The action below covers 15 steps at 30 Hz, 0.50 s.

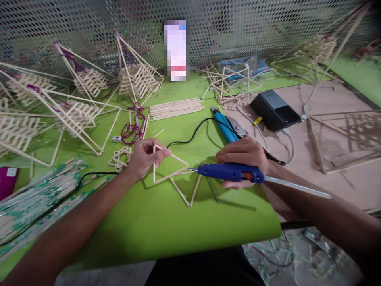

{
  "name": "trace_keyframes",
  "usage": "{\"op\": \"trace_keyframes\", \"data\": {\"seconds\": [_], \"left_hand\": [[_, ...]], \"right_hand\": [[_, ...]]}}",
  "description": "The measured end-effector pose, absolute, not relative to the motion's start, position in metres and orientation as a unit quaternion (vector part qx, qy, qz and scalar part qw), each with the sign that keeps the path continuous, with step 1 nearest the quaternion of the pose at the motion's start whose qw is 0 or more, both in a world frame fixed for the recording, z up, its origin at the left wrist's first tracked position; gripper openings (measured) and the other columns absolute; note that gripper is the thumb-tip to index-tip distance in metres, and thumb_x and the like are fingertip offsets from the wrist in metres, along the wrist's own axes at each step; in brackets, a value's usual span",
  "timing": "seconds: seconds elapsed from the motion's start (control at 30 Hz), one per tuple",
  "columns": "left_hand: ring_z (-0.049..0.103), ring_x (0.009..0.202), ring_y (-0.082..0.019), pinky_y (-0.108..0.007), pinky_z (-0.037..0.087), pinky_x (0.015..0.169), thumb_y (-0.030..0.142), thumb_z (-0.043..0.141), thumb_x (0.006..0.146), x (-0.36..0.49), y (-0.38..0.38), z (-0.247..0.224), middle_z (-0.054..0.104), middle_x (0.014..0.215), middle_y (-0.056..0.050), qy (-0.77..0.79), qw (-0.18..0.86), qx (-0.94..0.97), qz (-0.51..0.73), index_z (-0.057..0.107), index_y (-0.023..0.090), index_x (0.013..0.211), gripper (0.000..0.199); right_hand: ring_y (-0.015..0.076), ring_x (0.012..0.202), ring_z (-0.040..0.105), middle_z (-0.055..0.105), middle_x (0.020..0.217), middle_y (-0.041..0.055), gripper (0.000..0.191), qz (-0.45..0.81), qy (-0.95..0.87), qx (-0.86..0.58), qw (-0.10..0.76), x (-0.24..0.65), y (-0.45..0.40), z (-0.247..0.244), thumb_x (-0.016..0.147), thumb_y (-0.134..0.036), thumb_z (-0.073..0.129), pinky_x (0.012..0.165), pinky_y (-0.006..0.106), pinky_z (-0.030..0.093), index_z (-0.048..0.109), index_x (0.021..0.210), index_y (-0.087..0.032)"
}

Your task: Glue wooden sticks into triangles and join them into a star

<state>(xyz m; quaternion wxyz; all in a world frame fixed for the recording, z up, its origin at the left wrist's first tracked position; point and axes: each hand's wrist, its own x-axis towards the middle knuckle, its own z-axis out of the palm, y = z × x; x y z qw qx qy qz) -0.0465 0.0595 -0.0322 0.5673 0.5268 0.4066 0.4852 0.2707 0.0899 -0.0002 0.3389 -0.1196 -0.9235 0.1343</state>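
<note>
My left hand point(146, 158) pinches a corner of a small triangle frame made of thin wooden sticks point(170, 176). Below that triangle, more sticks form a V shape on the green table cover. In my right hand point(242, 155) is a blue hot glue gun point(230, 172), lying sideways with a clear glue stick point(297, 186) out of its back end. Its metal nozzle meets or nearly meets the right-hand corner of the stick frame; I cannot tell if they touch. Left of my left hand lies a small star-shaped stick frame point(120, 158).
A bundle of sticks point(177, 108) lies behind my hands, beside blue-handled pruning shears point(222, 123) and tangled purple cord point(132, 129). Several stick lanterns point(135, 77) stand at the back left. A black power box point(275, 109) with cables sits right; wrapped sticks point(47, 190) lie left.
</note>
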Motion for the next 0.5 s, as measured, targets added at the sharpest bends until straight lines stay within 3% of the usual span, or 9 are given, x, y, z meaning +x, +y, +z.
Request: {"op": "trace_keyframes", "data": {"seconds": [0.5], "left_hand": [[0.048, 0.036, -0.004, -0.015, 0.039, 0.032, 0.021, 0.084, 0.075, -0.0465, 0.0579, -0.0300, 0.058, 0.052, 0.006, 0.403, 0.570, 0.531, 0.480, 0.075, 0.022, 0.073, 0.010]], "right_hand": [[0.0158, 0.068, 0.067, 0.070, 0.081, 0.0063, 0.039, 0.133, -0.920, -0.127, 0.347, 0.2688, 0.0885, 0.0006, 0.085, -0.057, 0.069, 0.062, 0.028, 0.056, 0.066, 0.092, -0.018]]}}
